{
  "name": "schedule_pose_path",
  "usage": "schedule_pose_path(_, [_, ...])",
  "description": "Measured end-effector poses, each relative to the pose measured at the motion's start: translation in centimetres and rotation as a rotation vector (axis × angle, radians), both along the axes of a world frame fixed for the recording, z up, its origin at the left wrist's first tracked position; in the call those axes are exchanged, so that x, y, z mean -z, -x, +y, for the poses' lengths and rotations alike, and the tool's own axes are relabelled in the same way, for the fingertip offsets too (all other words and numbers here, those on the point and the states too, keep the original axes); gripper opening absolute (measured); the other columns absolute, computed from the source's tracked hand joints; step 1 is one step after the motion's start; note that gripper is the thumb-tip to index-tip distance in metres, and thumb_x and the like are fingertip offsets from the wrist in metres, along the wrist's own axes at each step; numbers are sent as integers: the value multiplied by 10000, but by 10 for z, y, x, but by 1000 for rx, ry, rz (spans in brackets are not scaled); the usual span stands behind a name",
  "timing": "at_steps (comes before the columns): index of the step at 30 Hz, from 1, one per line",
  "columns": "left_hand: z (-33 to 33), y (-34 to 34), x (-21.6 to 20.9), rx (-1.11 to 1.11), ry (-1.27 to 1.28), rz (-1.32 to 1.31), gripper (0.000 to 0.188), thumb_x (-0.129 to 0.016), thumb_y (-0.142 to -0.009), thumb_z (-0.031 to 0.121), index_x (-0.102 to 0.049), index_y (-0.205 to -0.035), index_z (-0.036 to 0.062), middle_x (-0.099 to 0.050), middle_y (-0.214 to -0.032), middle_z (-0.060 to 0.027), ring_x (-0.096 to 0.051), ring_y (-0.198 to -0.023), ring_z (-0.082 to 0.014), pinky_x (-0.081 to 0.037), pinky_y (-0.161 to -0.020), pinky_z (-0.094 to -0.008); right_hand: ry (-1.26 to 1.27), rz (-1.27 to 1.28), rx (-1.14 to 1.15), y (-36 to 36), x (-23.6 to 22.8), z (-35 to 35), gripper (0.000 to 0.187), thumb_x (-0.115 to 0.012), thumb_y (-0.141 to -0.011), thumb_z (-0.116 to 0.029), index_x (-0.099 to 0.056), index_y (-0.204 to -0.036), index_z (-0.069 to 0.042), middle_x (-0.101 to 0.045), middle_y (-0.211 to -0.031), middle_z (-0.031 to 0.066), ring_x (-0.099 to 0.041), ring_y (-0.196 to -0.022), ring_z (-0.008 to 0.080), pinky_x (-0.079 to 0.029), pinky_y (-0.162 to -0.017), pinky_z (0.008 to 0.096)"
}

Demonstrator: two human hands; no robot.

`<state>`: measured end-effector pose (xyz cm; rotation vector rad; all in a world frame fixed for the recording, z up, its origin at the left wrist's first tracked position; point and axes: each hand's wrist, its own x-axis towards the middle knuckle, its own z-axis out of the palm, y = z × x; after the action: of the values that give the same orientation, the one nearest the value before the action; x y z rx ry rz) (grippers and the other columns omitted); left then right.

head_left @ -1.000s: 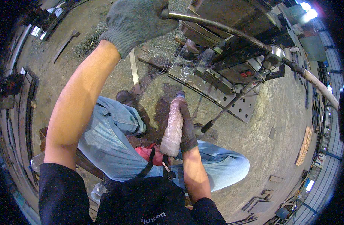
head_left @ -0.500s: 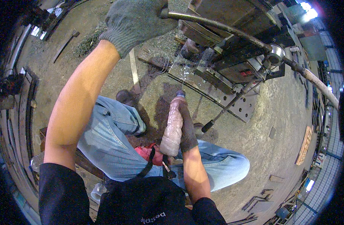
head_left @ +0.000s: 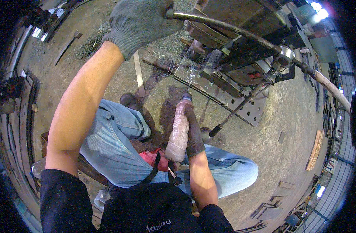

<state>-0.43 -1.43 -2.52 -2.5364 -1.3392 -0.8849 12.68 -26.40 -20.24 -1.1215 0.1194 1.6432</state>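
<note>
Top, left of centre: left hand (head_left: pixel 143 27) on one end of a lever (head_left: pixel 232 28). Upper right: machine (head_left: pixel 247 13). Centre: bottle (head_left: pixel 178 134) in right hand (head_left: pixel 194 136).

Between the bare left forearm (head_left: pixel 85 101) and the crumpled, cloudy brown plastic bottle (head_left: pixel 177 134), room for a hand is left over the grey concrete floor (head_left: pixel 294 116), bounded ahead by the grey-gloved left hand (head_left: pixel 143 29) and the long, curved, dark metal lever (head_left: pixel 228 27) in its grasp. Ahead of the bottle, passage is obstructed by the dark, blocky steel machine (head_left: pixel 244 19). Right of the dark-gloved right hand (head_left: pixel 193 130), the way is crossed by the slanting metal rod with a black grip (head_left: pixel 215 131), past which wider room is offered.
</note>
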Motion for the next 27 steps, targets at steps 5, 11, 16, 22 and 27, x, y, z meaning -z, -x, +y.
schedule_pose_path(5, [-1, -1, -2, 17, 10, 5, 307, -699, -688, 400, -600, -642, 113, -593, -610, -154, -614, -570, -364, -470, -525, -473, -19, 25, -23, -4, 12, -4, 376, -611, -946, -483, -626, -1197, -204, -631, -973, -56, -611, -836, 75, -517, -703, 250])
schedule_pose_path(11, [-1, 0, -2, 13, 6, 3, 305, -697, -689, 404, -618, -656, 112, -601, -621, -152, -619, -579, -364, -472, -528, -473, -20, 44, -18, -2, 7, -2, 360, -601, -956, -475, -627, -1191, -203, -635, -949, -56, -617, -804, 80, -519, -687, 244])
schedule_pose_path(16, [0, -1, -2, 9, 21, 4, 301, -697, -686, 400, -620, -659, 110, -602, -624, -154, -625, -586, -360, -477, -533, -470, 17, 13, 17, -1, 4, -2, 335, -608, -959, -443, -633, -1164, -179, -644, -916, -35, -628, -767, 93, -533, -665, 247])
schedule_pose_path(22, [-1, -1, -3, -4, 41, 18, 296, -701, -682, 393, -620, -658, 110, -603, -627, -154, -627, -589, -360, -479, -541, -467, 14, 62, 72, -2, -1, 0, 309, -623, -963, -385, -639, -1127, -124, -657, -891, -2, -645, -746, 111, -559, -674, 255])
schedule_pose_path(27, [-1, 0, -3, 9, 41, 16, 293, -697, -687, 393, -621, -663, 111, -605, -630, -156, -627, -593, -362, -482, -552, -473, 41, 46, 68, 0, -8, 2, 320, -630, -957, -395, -643, -1124, -122, -661, -908, 0, -647, -773, 108, -557, -691, 252])
